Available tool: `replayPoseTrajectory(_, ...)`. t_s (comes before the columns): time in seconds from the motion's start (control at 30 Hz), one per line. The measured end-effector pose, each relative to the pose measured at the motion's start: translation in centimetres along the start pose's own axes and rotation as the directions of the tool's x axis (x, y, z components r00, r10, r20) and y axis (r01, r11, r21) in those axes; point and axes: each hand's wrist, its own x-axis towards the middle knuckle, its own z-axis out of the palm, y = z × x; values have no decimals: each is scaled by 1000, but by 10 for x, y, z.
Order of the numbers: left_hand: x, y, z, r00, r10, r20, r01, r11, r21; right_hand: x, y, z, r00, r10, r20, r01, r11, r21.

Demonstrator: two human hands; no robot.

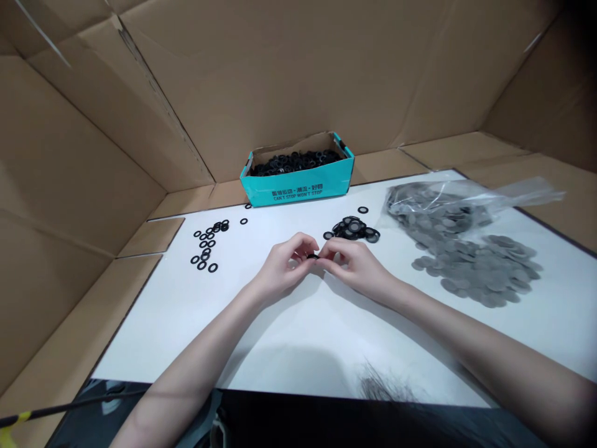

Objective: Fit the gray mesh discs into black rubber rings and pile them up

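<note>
Between my two hands, over the middle of the white board, is a small black ring (312, 256). My left hand (290, 258) pinches it from the left with thumb and fingers. From the right, my right hand (346, 260) closes its thumb and fingertips on the same ring; whether a disc sits inside the ring is hidden. Just behind my right hand lies a pile of black rings with grey discs in them (354, 228). Loose black rings (205, 244) are scattered to the left. A heap of thin grey discs (489, 270) spreads out on the right.
A turquoise box (298, 188) full of black rings stands at the back. A clear plastic bag (433, 202) with more grey discs lies at the right rear. Cardboard walls (326, 68) enclose the white board (289, 348) at the back and sides.
</note>
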Motion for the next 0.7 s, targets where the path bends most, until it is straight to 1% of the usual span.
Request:
replayPoseTrajectory(0.13,0,1,0,1000,12,-11,-11,1000,14,0,-1,1,1000,26,-7,-25,999,42)
replayPoseTrajectory(0.23,0,0,0,1000,15,-2,-15,1000,15,0,-3,1,999,12,-31,-11,999,47)
replayPoseTrajectory(0.4,0,-5,1,1000,-20,-22,19,998,-57,-1,-3,3,999,-15,-51,17,999,29)
replayPoseTrajectory(0.53,0,-5,0,1000,-23,-3,22,999,-36,-2,-2,2,999,-47,-21,46,999,-7)
replayPoseTrajectory(0.7,0,-2,0,999,12,42,-12,1000,9,-1,-1,-1,998,-46,-36,45,999,-26)
